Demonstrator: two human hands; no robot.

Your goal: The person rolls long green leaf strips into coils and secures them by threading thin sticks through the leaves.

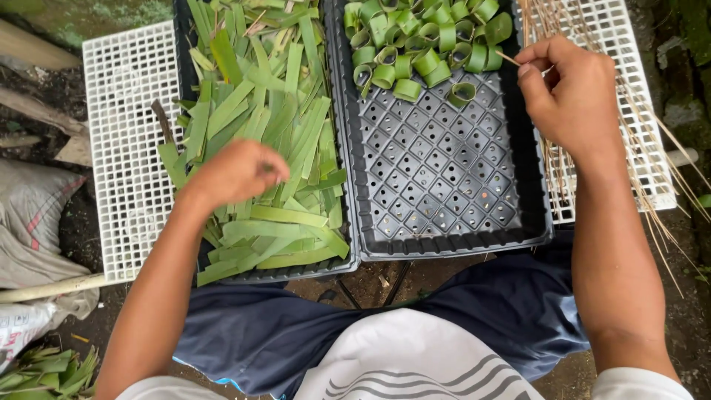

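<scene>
A thin tan stick (509,57) is pinched in the right hand (570,96) over the black perforated plastic tray (437,185). The left hand (237,172), grip loosely curled, is lowered onto flat green leaf strips (274,126); one strip should be taken singly.

Two white grids (126,148) lie side by side over bare dirt (689,44). Two black trays rest on them: the left tray (337,263) carries cut leaf strips (274,133), the right tray (437,185) green leaf rings (415,44). Thin sticks (652,148) lie across the right grid (637,81).
</scene>
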